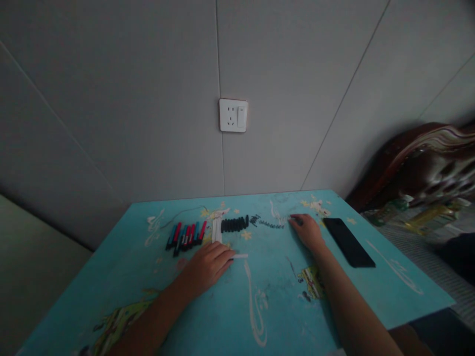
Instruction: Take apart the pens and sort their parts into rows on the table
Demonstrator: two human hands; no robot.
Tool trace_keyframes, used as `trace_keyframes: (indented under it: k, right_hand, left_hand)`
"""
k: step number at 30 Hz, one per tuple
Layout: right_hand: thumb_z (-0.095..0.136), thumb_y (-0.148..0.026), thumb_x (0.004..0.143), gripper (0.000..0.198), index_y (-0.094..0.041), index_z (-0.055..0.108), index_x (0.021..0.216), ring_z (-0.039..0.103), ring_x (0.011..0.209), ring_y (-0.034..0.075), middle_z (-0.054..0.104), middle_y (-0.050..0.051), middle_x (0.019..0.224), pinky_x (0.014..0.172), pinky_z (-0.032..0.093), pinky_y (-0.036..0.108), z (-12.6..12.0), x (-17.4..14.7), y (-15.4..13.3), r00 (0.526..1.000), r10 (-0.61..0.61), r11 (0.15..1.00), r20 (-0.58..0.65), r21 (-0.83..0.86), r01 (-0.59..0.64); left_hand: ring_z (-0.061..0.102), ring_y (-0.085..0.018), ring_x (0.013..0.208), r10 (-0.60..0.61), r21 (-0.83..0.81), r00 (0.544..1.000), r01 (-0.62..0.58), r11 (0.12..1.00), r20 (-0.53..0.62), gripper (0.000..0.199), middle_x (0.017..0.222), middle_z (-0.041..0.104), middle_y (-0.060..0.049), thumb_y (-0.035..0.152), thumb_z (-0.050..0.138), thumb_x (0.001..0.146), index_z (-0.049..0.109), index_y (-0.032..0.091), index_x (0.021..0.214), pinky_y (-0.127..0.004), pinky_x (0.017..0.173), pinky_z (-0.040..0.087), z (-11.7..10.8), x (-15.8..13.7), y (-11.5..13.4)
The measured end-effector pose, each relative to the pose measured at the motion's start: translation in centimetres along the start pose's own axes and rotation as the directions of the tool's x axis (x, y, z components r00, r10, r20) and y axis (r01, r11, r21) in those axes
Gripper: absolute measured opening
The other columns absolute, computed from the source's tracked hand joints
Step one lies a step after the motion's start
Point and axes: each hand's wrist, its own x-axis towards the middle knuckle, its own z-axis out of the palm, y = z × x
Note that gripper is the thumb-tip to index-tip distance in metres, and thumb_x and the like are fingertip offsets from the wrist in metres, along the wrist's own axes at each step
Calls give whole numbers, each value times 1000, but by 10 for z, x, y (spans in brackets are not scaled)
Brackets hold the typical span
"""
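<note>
My left hand (210, 267) is closed around a thin white stick (241, 255), whose end sticks out to the right just above the table. Farther off, my right hand (306, 230) has its fingertips pinched together at the end of a row of tiny pale pieces (283, 220); whatever they hold is too small to name. Beyond my left hand lies a bundle of thin white sticks (216, 229). Next to it runs a row of short black cylinders (234, 224), then small dark pieces (255, 219) and a line of smaller ones (270, 224).
Several red, blue and black pen-like tubes (185, 236) lie left of the white sticks. A black phone-like slab (349, 242) rests right of my right arm. The blue patterned table (282, 316) meets a grey wall with a socket (233, 115). Bottles (393, 210) stand beyond its right side.
</note>
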Motion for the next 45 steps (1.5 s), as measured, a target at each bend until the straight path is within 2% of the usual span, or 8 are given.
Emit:
trace_keyframes:
  k: [5,11,16,19,22,25,32,45]
  right_hand:
    - [57,-44,83,32,-17,74,91,65,78,24,72,12,89,75,48,35,-6,1,-1,998,50,996,-32,75,-48]
    - [46,-49,91,46,-12,68,105,70,79,24,73,14,89,71,52,33,-17,-12,-25,984,107,970,-144,234,-72]
    - [57,-46,88,32,-16,68,92,69,69,21,73,8,80,66,52,30,-13,-43,-73,994,-105,934,37,348,85]
    - [55,-38,91,23,-19,68,94,68,71,18,73,4,84,66,51,27,-5,-65,-106,931,-306,887,199,414,203]
    - [53,-32,93,19,-21,68,96,66,70,16,72,2,82,66,51,25,0,-83,-130,814,-477,829,332,477,292]
    - [53,-29,93,17,-22,68,96,66,71,15,71,1,82,68,50,25,0,-91,-139,730,-557,797,396,502,336]
    - [53,-32,93,18,-22,67,98,63,66,15,70,2,80,61,48,24,-2,-82,-127,817,-470,831,335,479,282]
    - [54,-27,93,13,-23,66,97,61,72,14,67,3,87,66,47,25,-2,-85,-136,783,-554,769,283,535,351]
  left_hand:
    - [57,-20,98,-27,60,1000,27,998,1,20,103,62,-6,20,52,95,63,21,112,-36,88,49,-4,2,0]
    - [54,-19,93,8,182,1000,-12,983,23,20,97,59,-4,18,45,98,62,21,109,-37,85,48,-14,3,-10]
    - [55,-20,92,34,182,998,-41,982,45,24,97,60,-5,20,46,98,59,20,119,-37,83,48,-18,2,-8]
    - [57,-20,87,30,141,999,-34,989,31,27,92,61,-6,24,48,98,57,18,123,-37,81,49,-19,3,-2]
    - [57,-20,85,30,117,1000,-31,993,10,23,87,61,-5,24,48,98,60,18,116,-37,78,49,-18,4,1]
    - [58,-19,89,13,106,1000,-10,994,-27,22,93,63,-6,22,48,98,61,18,114,-36,80,50,-18,5,1]
    - [59,-18,94,17,106,997,-9,994,-72,21,103,63,-4,20,52,96,61,20,115,-33,83,50,-19,2,4]
    - [61,-18,90,-3,104,997,11,995,-78,22,99,65,-5,24,50,97,62,20,115,-33,79,52,-14,2,3]
